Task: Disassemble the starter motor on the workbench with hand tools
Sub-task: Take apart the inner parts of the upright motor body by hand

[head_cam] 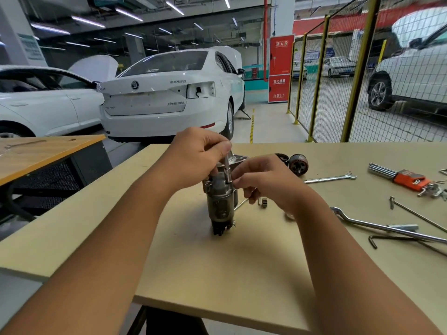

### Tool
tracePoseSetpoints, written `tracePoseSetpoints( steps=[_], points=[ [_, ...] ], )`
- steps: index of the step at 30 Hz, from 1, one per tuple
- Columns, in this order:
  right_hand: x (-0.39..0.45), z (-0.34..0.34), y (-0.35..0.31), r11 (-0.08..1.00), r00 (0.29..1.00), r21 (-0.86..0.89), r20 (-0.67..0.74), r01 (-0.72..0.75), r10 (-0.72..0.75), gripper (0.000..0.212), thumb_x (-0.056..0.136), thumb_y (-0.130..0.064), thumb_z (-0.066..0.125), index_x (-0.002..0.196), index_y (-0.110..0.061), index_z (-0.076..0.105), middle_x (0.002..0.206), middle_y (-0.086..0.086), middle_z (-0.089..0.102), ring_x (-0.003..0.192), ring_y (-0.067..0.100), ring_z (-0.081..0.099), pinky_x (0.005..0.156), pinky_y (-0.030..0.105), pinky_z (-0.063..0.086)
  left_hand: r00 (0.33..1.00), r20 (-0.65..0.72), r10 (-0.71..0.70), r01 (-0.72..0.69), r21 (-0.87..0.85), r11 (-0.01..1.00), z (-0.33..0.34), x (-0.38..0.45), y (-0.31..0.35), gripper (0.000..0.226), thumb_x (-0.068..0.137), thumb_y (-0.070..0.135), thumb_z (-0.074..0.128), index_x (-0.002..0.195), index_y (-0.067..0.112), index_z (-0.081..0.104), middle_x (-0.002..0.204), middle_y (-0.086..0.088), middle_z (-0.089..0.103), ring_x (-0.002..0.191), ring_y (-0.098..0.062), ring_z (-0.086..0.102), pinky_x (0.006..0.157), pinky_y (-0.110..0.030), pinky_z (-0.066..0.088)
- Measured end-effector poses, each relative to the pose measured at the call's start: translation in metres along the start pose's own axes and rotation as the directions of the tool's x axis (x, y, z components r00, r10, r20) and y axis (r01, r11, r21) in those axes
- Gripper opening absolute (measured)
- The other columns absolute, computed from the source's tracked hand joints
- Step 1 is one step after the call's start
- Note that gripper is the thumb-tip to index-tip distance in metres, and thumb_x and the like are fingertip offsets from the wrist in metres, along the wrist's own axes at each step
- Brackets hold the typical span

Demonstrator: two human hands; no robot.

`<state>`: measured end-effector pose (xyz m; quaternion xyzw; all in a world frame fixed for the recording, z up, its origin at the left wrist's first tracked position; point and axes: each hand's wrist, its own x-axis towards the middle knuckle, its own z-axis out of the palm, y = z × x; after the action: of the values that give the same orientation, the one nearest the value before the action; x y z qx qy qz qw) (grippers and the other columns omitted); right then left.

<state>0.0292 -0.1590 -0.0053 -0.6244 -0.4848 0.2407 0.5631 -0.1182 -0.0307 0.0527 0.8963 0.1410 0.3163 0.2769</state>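
Fingers (223,147) of my left hand (193,153) pinch the top of a slim socket driver (226,169) standing on the starter motor (221,201), which rests on the counter (217,274) directly below them. My right hand (263,182) curls its fingers about the driver's socket end, steadying it. I judge a housing bolt is being undone; next, turn, then lift it free.

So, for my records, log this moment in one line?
left hand: grips socket driver | right hand: steadies socket | starter motor: upright
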Motion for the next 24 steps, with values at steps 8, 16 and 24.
tracePoseSetpoints(
  steps=[8,16,24],
  points=[
    [0.001,0.003,0.003,0.998,1.000,0.058,-0.007,0.019,-0.019,0.024,0.082,0.010,0.062,0.094,-0.002,0.078,0.079,0.013,0.071,0.069,0.024,0.059,0.064,0.039,0.049,0.998,-0.055,0.006,-0.005,0.023,1.000,-0.004,0.009,0.011,0.019,0.091,0.008,0.077,0.092,0.027,0.080,0.069,0.015,0.073,0.065,-0.005,0.073,0.065,-0.027,0.064],
    [0.003,0.005,0.009,0.997,1.000,0.072,-0.017,0.012,-0.011,0.023,0.080,0.005,0.066,0.089,-0.010,0.080,0.075,0.007,0.071,0.066,0.017,0.061,0.060,0.032,0.050,0.993,0.114,-0.037,0.013,0.210,0.978,-0.020,0.017,0.028,0.008,0.090,0.027,0.082,0.082,0.026,0.078,0.067,0.003,0.074,0.059,-0.010,0.073,0.055,-0.031,0.063],
    [0.003,0.006,0.014,0.996,0.995,-0.001,-0.045,0.090,-0.090,0.012,0.087,-0.026,0.081,0.093,-0.015,0.080,0.079,0.007,0.075,0.066,0.016,0.063,0.062,0.031,0.053,0.977,0.202,-0.063,0.026,0.181,0.983,-0.019,0.021,0.029,0.016,0.095,0.005,0.072,0.100,0.018,0.079,0.074,0.004,0.078,0.068,-0.012,0.077,0.067,-0.027,0.064]
  ],
)
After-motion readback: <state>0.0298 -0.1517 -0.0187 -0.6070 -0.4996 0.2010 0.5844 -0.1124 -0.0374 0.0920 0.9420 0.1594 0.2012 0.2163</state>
